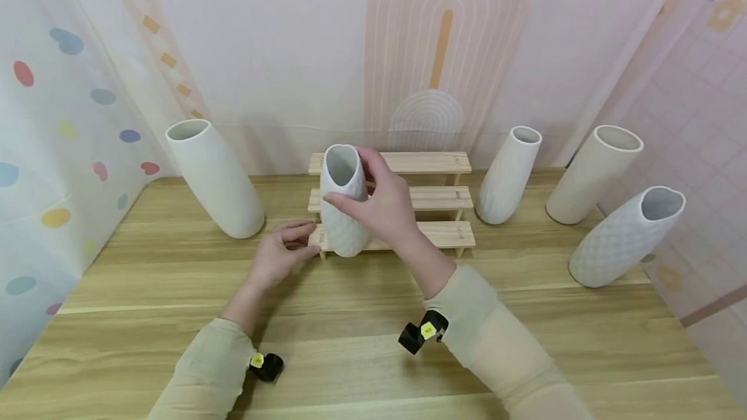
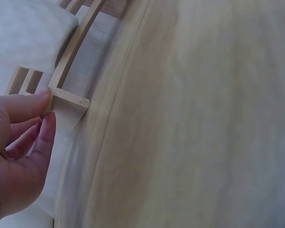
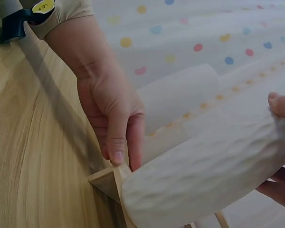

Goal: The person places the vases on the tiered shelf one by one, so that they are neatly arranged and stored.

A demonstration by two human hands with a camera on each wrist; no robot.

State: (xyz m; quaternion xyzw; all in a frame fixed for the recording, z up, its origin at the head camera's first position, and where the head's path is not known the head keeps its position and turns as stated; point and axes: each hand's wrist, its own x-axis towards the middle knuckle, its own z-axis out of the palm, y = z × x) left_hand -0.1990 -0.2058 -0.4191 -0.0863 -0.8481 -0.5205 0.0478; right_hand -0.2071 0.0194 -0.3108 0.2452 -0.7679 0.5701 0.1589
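My right hand grips a white textured vase round its upper part, thumb in front. The vase stands at the left end of the lowest step of a three-tier wooden rack; in the right wrist view its dimpled base is right at the step's board. With thumb and fingertips, my left hand pinches the left end of that lowest step, as the left wrist view shows closely at the board's corner.
A tall smooth white vase stands left of the rack. To the right are a slim ribbed vase, a cylindrical vase and a diamond-patterned vase. A patterned curtain hangs behind the wooden table.
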